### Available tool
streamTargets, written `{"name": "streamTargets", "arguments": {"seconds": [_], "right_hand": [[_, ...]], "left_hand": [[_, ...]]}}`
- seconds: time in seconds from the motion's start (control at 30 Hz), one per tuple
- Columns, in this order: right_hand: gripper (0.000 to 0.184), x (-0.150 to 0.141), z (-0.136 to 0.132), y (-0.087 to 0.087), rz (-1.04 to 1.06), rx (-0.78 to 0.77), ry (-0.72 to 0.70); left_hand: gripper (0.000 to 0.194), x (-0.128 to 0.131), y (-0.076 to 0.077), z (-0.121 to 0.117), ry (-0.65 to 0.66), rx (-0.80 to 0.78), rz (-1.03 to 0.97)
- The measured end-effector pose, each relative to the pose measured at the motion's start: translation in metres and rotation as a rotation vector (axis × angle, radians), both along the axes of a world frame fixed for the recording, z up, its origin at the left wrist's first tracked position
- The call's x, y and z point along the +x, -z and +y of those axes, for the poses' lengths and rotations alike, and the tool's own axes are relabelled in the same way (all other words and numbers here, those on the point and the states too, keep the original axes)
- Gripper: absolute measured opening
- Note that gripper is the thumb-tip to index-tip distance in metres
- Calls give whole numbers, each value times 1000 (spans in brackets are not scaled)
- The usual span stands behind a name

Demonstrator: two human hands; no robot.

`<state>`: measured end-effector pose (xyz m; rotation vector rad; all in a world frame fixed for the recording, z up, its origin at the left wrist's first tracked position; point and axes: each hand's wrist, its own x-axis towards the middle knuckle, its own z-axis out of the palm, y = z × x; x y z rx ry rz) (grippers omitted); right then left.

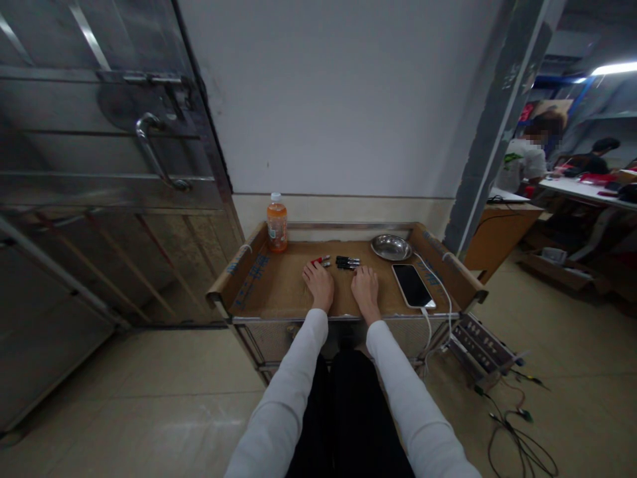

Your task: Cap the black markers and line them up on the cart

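My left hand [319, 285] lies palm down on the cardboard-lined cart top [279, 295], fingers extended at the near side of a few red pens [322, 259]. Its fingertips partly cover them, so contact is hard to make out. Beside it, my right hand [365, 290] rests on the same surface, fingers low and loosely spread. Just beyond those fingertips lies a bunch of several black pens [347, 262] with shiny ends. Neither hand visibly lifts anything.
An orange drink bottle [277, 224] stands at the back left. On the right are a shallow metal dish [391, 247] and a phone [414, 286] with a white cable [428, 328]. A power strip [480, 348] sits by the cart. People work in the room beyond.
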<state>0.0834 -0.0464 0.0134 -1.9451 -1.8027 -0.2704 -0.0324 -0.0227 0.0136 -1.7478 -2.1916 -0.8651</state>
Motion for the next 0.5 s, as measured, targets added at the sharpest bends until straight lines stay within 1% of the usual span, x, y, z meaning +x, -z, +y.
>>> {"name": "streamTargets", "arguments": {"seconds": [0.2, 0.27, 0.3, 0.37, 0.47, 0.5], "right_hand": [[28, 0, 0, 1, -17, 8, 18], [28, -1, 0, 1, -13, 16, 21], [28, -1, 0, 0, -8, 28, 21], [33, -2, -1, -2, 8, 68, 16], [45, -3, -1, -5, 34, 134, -7], [46, -3, -1, -6, 39, 139, -17]], "left_hand": [[35, -1, -5, -1, -27, -38, 10], [35, -2, -6, 0, 1, -30, 9], [34, -2, -6, 0, 35, -22, 3], [31, -2, -6, 3, 163, -8, -16], [27, -1, -6, 5, 462, -17, -39], [25, -1, -6, 5, 557, -25, -49]]}}
